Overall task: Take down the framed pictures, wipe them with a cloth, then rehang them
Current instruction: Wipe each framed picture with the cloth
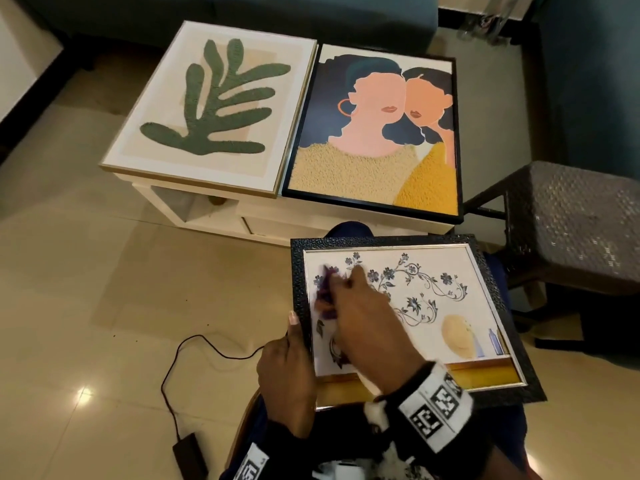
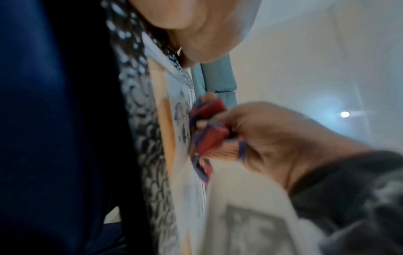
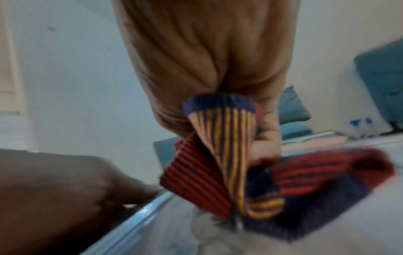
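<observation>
Living room (sofa [image 1: 242,15], coffee table [image 1: 221,216]).

Dark sleeves [image 1: 388,445], white wristbands [image 1: 434,408] printed with black square codes, and dark blue trousers [image 1: 349,230]

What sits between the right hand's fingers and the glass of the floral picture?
A striped cloth, gripped by the right hand, lies against the floral picture; clearest in the right wrist view.

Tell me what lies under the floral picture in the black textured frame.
The floral picture rests on the person's lap, dark blue trousers showing beyond its far edge. The rest beneath is covered.
</observation>
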